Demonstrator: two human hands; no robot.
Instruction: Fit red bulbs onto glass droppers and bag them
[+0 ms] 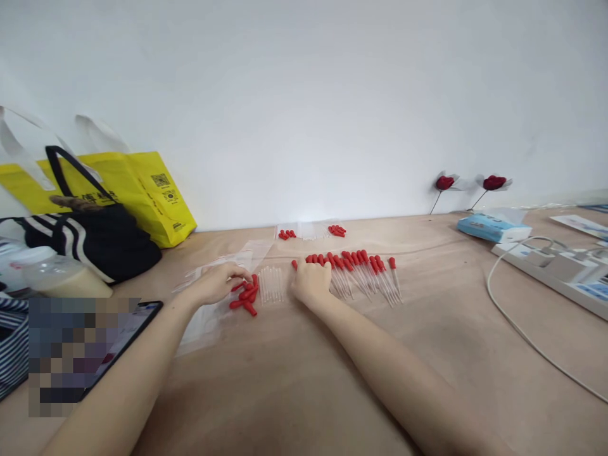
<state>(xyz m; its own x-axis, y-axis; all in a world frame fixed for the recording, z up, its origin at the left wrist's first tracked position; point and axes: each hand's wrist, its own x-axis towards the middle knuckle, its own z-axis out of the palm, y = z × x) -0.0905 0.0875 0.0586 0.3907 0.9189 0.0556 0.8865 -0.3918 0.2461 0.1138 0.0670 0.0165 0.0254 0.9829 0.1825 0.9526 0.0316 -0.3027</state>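
Note:
My left hand [216, 282] reaches over the left side of a small pile of loose red rubber bulbs [247, 295], its fingers curved and apart, nothing clearly gripped. Beside the pile, several thin clear tubes [271, 285] lie side by side. My right hand [311, 279] is closed at the left end of a row of red-capped droppers [365, 269]; what its fingers hold is hidden. One red bulb [294, 264] shows just left of that hand. Clear plastic bags [202, 329] lie under and around my left hand.
Near the wall lies a clear bag [311, 229] with red bulbs at both ends. At left are a yellow bag [156, 196], a black bag [118, 237], a bottle [61, 275] and a phone [152, 311]. At right are a tissue pack [491, 227], a power strip [536, 266] and its cable [513, 322].

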